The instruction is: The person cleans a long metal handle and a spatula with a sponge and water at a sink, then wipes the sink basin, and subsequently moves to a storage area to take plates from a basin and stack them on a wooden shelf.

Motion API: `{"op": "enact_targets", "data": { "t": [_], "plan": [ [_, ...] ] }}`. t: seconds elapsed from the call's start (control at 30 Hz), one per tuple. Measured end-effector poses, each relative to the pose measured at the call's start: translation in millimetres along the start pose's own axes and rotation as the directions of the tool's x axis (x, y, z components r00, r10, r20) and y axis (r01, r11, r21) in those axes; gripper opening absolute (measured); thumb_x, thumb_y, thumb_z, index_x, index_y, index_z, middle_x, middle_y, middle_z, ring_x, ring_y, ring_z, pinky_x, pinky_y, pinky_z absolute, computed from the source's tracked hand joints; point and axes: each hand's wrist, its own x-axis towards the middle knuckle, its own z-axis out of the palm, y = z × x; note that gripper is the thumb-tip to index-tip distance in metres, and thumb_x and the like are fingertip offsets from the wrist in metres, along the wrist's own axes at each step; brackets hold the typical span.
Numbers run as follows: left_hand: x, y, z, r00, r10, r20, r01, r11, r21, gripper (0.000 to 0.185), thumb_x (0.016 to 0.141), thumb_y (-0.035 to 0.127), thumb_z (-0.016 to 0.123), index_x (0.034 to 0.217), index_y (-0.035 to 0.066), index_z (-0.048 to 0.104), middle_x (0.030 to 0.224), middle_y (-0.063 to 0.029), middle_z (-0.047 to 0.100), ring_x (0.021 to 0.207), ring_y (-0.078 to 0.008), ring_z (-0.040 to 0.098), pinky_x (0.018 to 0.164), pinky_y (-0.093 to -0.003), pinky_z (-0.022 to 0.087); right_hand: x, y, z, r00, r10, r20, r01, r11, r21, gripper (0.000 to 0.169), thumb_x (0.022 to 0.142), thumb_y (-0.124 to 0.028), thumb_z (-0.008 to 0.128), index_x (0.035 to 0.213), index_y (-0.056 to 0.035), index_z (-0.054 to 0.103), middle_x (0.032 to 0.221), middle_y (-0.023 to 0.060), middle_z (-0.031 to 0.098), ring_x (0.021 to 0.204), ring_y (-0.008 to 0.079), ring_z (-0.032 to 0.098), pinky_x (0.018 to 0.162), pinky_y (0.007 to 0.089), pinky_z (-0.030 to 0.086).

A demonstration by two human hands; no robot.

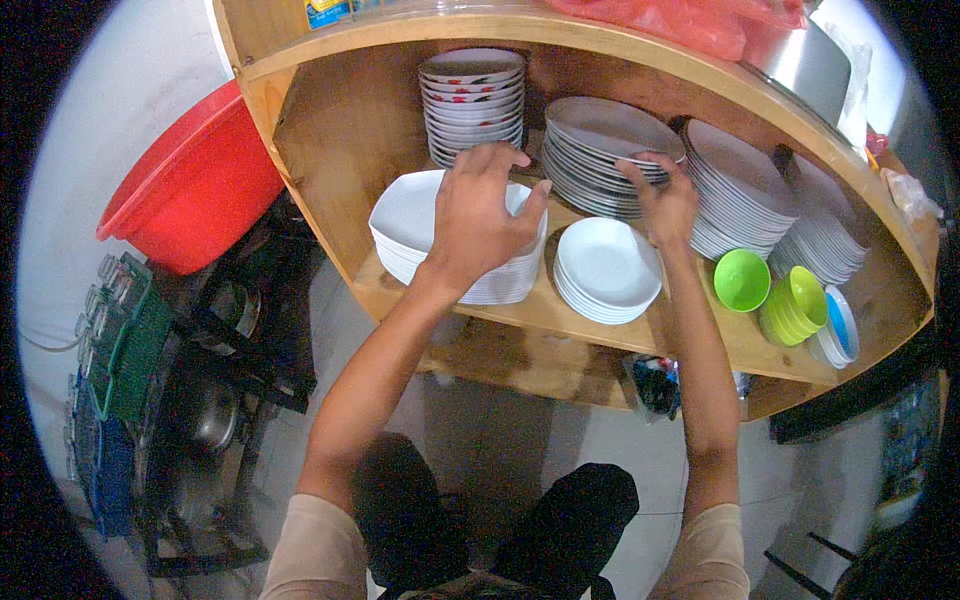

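Both arms reach into a wooden shelf (360,281). My left hand (491,206) hovers with fingers apart over a stack of white squarish dishes (405,206), nothing in it. Behind it rises a stack of bowls (472,90) with red patterns. My right hand (664,195) has its thumb and fingers at the right rim of the upper plates in a tall plate stack (600,135); whether it grips a plate is unclear. Between the forearms stands a shorter stack of round white dishes (607,262).
Two more plate stacks (739,180) lean at the right. Green bowl (742,280), yellow-green cups (795,307) and a blue-and-white bowl (840,326) line the shelf's front right. A red plastic basin (202,180) and a green rack (135,345) are at left. Red plastic bags (690,26) lie on top.
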Motion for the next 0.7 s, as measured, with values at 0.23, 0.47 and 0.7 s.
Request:
{"op": "enact_targets", "data": {
  "t": [0.23, 0.47, 0.7],
  "plan": [
    [-2.1, 0.1, -6.5, 0.998, 0.014, -0.064, -0.018, 0.998, -0.058, 0.023, 0.077, 0.018, 0.074, 0.090, 0.001, 0.065, 0.092, -0.0177, 0.067, 0.086, -0.0377, 0.062, 0.079, -0.0431, 0.050, -0.6, 9.6, 4.4, 0.994, -0.108, -0.029, 0.104, 0.987, -0.120, 0.041, 0.079, -0.041, 0.078, 0.104, -0.0104, 0.071, 0.111, 0.0191, 0.066, 0.103, 0.0353, 0.064, 0.094, 0.0400, 0.047],
    [-0.9, 31.0, -55.0, 0.997, 0.070, 0.029, -0.065, 0.987, -0.150, 0.016, 0.077, 0.014, 0.072, 0.086, 0.003, 0.065, 0.092, -0.0168, 0.067, 0.086, -0.0342, 0.064, 0.076, -0.0429, 0.052, -23.4, -78.5, -52.7, 0.992, -0.060, 0.114, 0.039, 0.983, 0.179, 0.050, 0.083, -0.030, 0.075, 0.120, -0.0005, 0.060, 0.123, 0.0185, 0.061, 0.119, 0.0297, 0.055, 0.106, 0.0401, 0.037],
    [-44.1, 107.1, -175.6, 0.865, 0.116, 0.488, 0.148, 0.870, -0.470, 0.024, 0.086, 0.024, 0.068, 0.103, 0.008, 0.067, 0.095, -0.0100, 0.067, 0.088, -0.0274, 0.066, 0.073, -0.0367, 0.054, -199.0, -127.8, -100.3, 0.904, 0.117, 0.411, -0.143, 0.989, 0.033, 0.022, 0.086, -0.017, 0.068, 0.102, -0.0024, 0.065, 0.094, 0.0089, 0.067, 0.088, 0.0207, 0.061, 0.081, 0.0337, 0.048]
  ]
}}
